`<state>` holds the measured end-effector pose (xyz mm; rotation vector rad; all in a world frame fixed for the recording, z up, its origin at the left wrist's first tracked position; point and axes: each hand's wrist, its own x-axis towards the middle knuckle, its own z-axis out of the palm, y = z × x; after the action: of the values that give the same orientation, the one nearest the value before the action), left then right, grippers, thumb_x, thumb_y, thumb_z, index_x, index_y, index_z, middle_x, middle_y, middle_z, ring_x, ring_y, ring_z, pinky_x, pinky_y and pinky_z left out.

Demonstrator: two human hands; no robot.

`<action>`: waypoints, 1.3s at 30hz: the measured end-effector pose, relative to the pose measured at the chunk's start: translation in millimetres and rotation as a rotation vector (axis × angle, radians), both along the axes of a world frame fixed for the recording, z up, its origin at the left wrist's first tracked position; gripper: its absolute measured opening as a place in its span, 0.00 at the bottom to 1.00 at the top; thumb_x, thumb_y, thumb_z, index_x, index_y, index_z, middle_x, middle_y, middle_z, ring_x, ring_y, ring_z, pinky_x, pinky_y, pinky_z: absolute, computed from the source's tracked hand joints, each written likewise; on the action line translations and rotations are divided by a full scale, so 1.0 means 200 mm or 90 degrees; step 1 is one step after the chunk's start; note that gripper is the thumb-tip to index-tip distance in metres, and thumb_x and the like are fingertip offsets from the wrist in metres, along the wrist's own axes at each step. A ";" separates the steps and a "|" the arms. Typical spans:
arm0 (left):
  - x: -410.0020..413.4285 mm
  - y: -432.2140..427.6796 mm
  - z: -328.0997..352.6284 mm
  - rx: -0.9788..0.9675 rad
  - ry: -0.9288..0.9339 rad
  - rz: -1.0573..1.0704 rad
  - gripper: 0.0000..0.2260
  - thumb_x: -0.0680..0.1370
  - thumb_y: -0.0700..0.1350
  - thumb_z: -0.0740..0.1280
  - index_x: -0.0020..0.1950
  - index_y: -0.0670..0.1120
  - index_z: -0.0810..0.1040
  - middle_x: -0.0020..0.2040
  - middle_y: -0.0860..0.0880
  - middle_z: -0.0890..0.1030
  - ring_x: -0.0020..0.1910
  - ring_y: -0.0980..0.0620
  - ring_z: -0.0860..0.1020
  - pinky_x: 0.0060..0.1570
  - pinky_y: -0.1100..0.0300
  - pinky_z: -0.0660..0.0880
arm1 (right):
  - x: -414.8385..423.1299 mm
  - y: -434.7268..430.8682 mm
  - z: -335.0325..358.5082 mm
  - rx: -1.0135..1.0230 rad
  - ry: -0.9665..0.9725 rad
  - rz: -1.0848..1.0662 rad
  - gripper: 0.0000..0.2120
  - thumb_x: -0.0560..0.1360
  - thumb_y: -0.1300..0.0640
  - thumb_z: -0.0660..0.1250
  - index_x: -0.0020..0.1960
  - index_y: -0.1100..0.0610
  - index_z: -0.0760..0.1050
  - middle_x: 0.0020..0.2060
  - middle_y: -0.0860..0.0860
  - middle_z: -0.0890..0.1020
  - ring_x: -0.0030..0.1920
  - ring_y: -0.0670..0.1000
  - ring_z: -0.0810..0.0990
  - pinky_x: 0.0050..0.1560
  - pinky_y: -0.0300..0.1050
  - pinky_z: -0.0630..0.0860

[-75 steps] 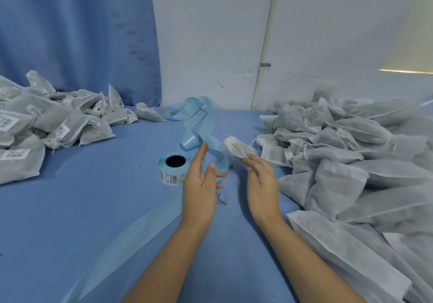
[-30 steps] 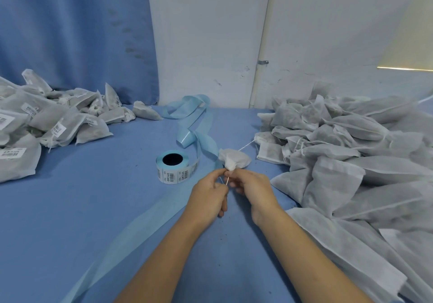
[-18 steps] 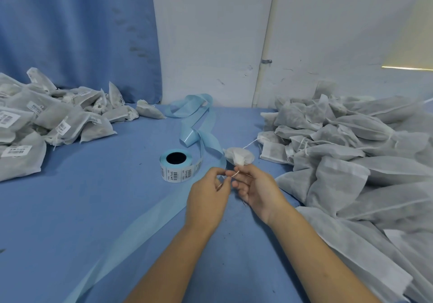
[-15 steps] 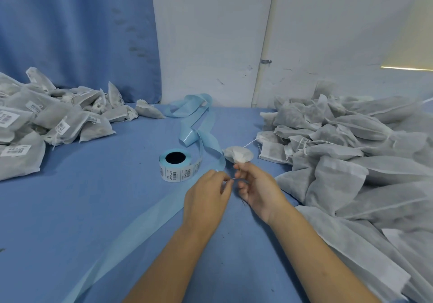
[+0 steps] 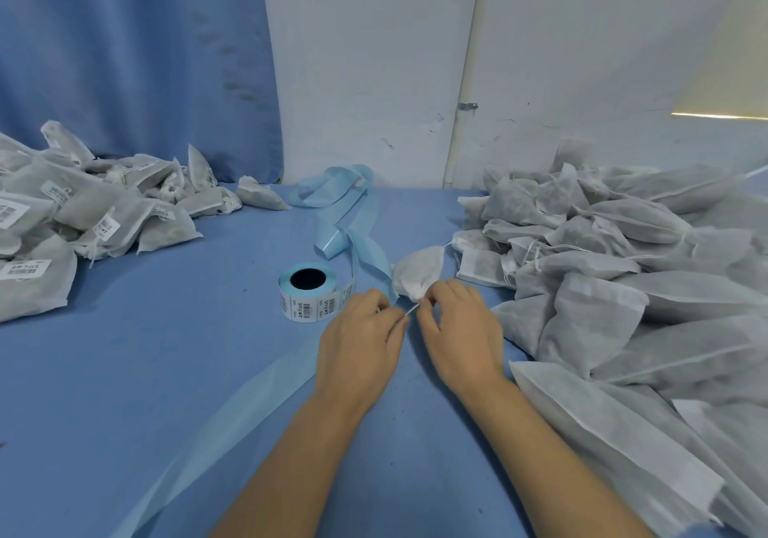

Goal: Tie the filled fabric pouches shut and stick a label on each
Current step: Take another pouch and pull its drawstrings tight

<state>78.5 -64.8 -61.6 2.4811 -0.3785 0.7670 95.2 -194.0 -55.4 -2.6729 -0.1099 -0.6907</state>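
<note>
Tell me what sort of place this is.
Probably a small packing workstation: a roll of barcode labels, a heap of unlabelled fabric pouches on the right, and labelled pouches piled on the left of a blue-covered table.

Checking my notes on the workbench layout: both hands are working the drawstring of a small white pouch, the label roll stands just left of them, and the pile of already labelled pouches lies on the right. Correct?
One detail is wrong. The head view shows the labelled pouches piled on the left; the pile on the right shows no labels. The left hand and right hand do work the drawstring of the small white pouch, with the label roll just to their left.
</note>
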 end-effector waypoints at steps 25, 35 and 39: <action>0.03 -0.01 -0.06 -0.065 0.086 -0.054 0.11 0.82 0.49 0.59 0.57 0.52 0.81 0.60 0.61 0.78 0.56 0.57 0.70 0.49 0.58 0.72 | -0.01 0.01 -0.05 0.262 -0.013 0.092 0.13 0.79 0.59 0.63 0.61 0.54 0.80 0.56 0.47 0.82 0.58 0.51 0.76 0.58 0.46 0.71; 0.03 -0.02 -0.04 -0.065 0.201 -0.032 0.11 0.83 0.53 0.52 0.51 0.51 0.72 0.42 0.51 0.73 0.45 0.50 0.74 0.43 0.53 0.72 | 0.01 0.00 -0.06 0.528 -0.005 0.075 0.09 0.75 0.60 0.69 0.50 0.50 0.84 0.39 0.35 0.82 0.41 0.41 0.79 0.46 0.34 0.74; 0.03 -0.01 -0.05 -0.163 0.193 -0.036 0.10 0.83 0.51 0.53 0.47 0.51 0.70 0.44 0.51 0.77 0.45 0.51 0.74 0.45 0.52 0.71 | 0.02 0.00 -0.06 0.639 0.030 0.100 0.05 0.73 0.61 0.72 0.46 0.53 0.85 0.40 0.37 0.84 0.42 0.35 0.81 0.45 0.26 0.72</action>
<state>84.4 -66.2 -70.7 2.2854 -0.2216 0.3795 98.9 -194.1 -66.4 -1.6922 0.0377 -0.4512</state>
